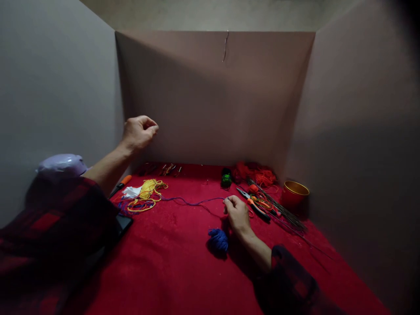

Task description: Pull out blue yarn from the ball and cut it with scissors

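My right hand [238, 214] pinches the end of a thin blue-purple yarn strand [193, 204], which runs left across the red cloth towards a tangle of yarn. Just below that hand lies a small ball of blue yarn [219, 240]. Raised high at the left, my left hand [141, 131] has thumb and fingertips pressed together; anything between them is too small to make out. Under it on the cloth are a yellow yarn bundle [149, 189] and a white piece [132, 192]. Pliers [254, 204] with orange and black handles lie right of my right hand.
Red cloth [157, 267] covers the surface between upright panels. At right stand a red pot [295, 194], thin sticks [278, 209] and red yarn [262, 177]; green yarn [226, 178] lies further back. A dark flat device [124, 225] and lilac bundle [62, 165] are left.
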Demonstrator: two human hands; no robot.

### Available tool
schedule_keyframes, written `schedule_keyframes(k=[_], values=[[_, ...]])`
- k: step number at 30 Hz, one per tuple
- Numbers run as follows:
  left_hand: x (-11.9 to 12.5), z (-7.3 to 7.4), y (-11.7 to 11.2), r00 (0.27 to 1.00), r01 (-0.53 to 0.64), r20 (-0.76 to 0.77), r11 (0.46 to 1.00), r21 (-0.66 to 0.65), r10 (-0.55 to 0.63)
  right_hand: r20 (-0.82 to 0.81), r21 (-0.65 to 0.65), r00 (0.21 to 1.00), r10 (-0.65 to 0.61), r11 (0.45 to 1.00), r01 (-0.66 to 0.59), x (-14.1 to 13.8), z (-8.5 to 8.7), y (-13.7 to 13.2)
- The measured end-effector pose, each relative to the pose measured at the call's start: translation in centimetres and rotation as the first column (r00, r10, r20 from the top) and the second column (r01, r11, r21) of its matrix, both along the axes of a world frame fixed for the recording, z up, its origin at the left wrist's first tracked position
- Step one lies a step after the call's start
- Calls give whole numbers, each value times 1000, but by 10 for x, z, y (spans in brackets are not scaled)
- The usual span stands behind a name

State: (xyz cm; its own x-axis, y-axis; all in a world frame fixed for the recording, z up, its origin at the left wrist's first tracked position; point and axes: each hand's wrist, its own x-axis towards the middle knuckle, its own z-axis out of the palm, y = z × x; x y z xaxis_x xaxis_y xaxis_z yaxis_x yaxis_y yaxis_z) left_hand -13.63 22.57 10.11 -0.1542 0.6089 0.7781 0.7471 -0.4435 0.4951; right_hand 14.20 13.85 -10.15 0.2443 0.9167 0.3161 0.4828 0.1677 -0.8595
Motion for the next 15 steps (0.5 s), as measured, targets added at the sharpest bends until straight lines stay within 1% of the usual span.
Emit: schedule_keyframes(k=[5,8,10,11,12,13,15], values=[[28,-24,-6,985,165,-23,975,-152,-170,14,20,1000,11,1000,-11,1,-3,1],[54,-36,-18,956,278,-15,924,-261,-292,24,30,1000,19,999,-20,2,-5,2],[73,-48,-32,932,343,1,883,-320,-362,31,34,999,23,999,-24,2,-5,2],[81,-56,-40,915,380,14,853,-356,-402,35,36,999,24,999,-25,2,-4,2],[88,-64,-48,889,427,22,811,-399,-457,38,37,999,25,999,-26,2,-4,2],[94,-73,-55,850,475,13,755,-452,-527,41,37,999,24,999,-26,2,-3,1],[97,-88,-64,726,552,-38,615,-563,-686,47,35,999,21,999,-23,1,-2,1]])
